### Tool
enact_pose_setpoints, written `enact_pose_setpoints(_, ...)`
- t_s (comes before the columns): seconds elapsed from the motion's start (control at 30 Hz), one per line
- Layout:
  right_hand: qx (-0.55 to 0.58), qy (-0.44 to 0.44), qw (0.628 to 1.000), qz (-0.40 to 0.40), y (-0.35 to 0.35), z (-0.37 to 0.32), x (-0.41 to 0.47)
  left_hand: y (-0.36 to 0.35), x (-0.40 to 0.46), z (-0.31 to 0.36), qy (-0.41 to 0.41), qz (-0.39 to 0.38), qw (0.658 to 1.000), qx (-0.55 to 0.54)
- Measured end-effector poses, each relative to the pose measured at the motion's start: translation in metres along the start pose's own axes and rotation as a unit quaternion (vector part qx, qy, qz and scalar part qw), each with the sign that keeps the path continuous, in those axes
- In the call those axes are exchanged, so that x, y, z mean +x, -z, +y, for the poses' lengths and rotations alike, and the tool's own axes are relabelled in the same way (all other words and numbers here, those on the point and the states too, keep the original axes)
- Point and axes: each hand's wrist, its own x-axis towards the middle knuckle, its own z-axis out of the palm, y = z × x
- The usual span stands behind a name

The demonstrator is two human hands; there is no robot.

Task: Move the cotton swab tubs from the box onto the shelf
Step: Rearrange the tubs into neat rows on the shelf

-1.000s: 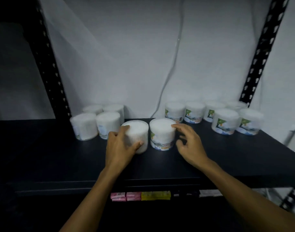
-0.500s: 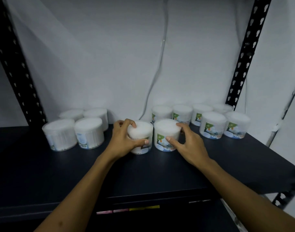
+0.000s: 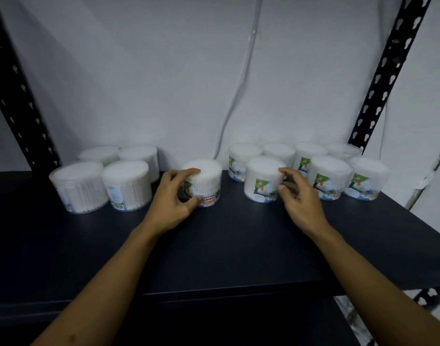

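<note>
Several round white cotton swab tubs stand on the dark shelf (image 3: 239,245). My left hand (image 3: 174,196) wraps its fingers and thumb around one tub (image 3: 206,181) with a "COTTON BUDS" label, near the middle. My right hand (image 3: 297,196) touches the right side of another tub (image 3: 262,179) with a tree label, thumb and fingertips against it. Both tubs rest on the shelf surface, a gap between them. The box is not in view.
A cluster of tubs (image 3: 126,186) sits at the left, a double row of tubs (image 3: 331,176) at the right. Black perforated uprights (image 3: 379,83) frame the shelf. A thin cable (image 3: 239,96) hangs down the white wall behind.
The two tubs stood side by side in the middle; now they are apart, the left one slid left and the right one slid right towards the right-hand group. The view has shifted too.
</note>
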Motion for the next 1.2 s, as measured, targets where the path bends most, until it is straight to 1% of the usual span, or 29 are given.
enact_pose_setpoints(0.13,0.031,0.007,0.999,0.016,-0.001,-0.002,-0.001,0.000,0.001,0.000,-0.002,-0.017,0.999,-0.028)
enact_pose_setpoints(0.23,0.008,0.027,0.999,0.026,0.001,0.000,-0.002,0.001,-0.002,0.005,-0.003,-0.033,0.999,-0.024)
enact_pose_setpoints(0.4,-0.013,0.067,0.996,0.055,0.003,-0.001,-0.004,0.003,-0.006,0.014,0.001,-0.021,0.999,-0.025)
enact_pose_setpoints(0.47,-0.028,0.086,0.995,0.033,0.001,-0.003,-0.006,0.003,-0.008,0.015,0.007,-0.019,0.999,-0.029)
enact_pose_setpoints(0.53,-0.064,0.085,0.994,0.001,-0.001,-0.001,-0.008,0.003,-0.008,0.017,0.011,-0.019,0.999,-0.029)
enact_pose_setpoints(0.57,-0.081,0.085,0.993,-0.003,-0.001,0.000,-0.008,0.003,-0.009,0.018,0.012,-0.018,0.999,-0.030)
enact_pose_setpoints(0.6,-0.093,0.084,0.992,0.005,-0.001,0.000,-0.008,0.002,-0.009,0.019,0.013,-0.016,0.999,-0.033)
enact_pose_setpoints(0.73,-0.149,0.082,0.982,0.082,0.000,-0.005,-0.008,-0.006,-0.009,0.026,0.013,0.002,0.999,-0.036)
enact_pose_setpoints(0.87,-0.204,0.072,0.970,0.112,0.005,-0.004,-0.006,-0.021,-0.006,0.033,0.000,-0.009,0.999,-0.036)
enact_pose_setpoints(0.93,-0.192,0.064,0.972,0.121,0.008,-0.004,-0.007,-0.031,-0.003,0.040,-0.008,-0.021,0.999,-0.039)
enact_pose_setpoints(1.07,-0.129,0.037,0.982,0.130,0.011,-0.005,-0.009,-0.055,0.003,0.055,-0.009,-0.035,0.998,-0.057)
enact_pose_setpoints(1.2,-0.153,0.050,0.977,0.142,0.013,-0.002,-0.009,-0.069,0.013,0.063,-0.001,-0.033,0.995,-0.091)
